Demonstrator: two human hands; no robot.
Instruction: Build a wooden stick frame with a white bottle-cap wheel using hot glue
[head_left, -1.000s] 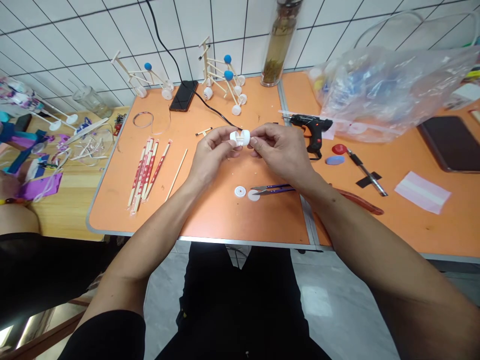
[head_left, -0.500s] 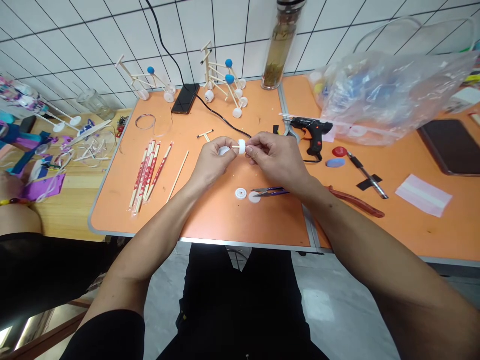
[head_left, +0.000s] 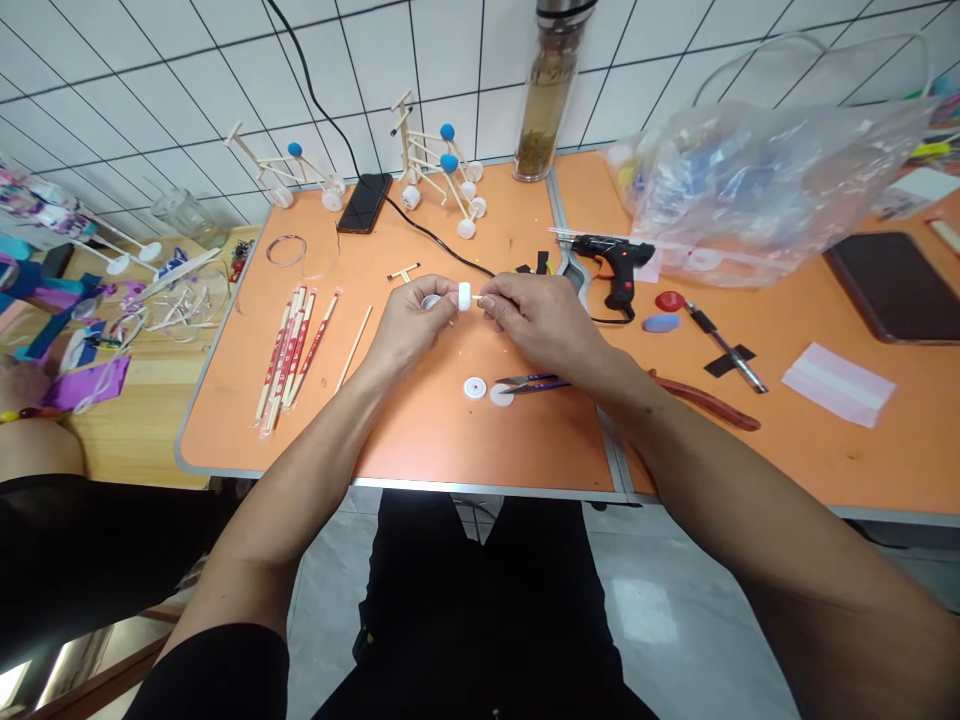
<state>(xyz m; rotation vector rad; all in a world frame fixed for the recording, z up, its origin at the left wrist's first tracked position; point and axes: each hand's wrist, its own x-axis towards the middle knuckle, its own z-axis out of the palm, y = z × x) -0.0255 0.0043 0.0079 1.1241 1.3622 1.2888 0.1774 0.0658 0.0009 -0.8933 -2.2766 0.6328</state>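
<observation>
The white cap [head_left: 465, 296] and the thin stick [head_left: 477, 298] at its right side look light; the cap is probably stiff plastic, smooth enough to slip if pinched on its curved side. The stick seems to be wood, firm along its length but likely to snap if bent, so it is best held close to the cap, with the cap gripped across its rim. The left hand [head_left: 405, 325] has its fingers closed around the cap's left side, with 1 more round white piece [head_left: 430, 301] within its grasp; the right hand [head_left: 551, 318] pinches the stick. Both parts are held up over the worktop [head_left: 420, 440], well back from its front edge. The stick's long axis runs left to right, roughly parallel to that edge, and the cap's 2 flat ends face sideways. Whether the stick passes right through is hidden.
</observation>
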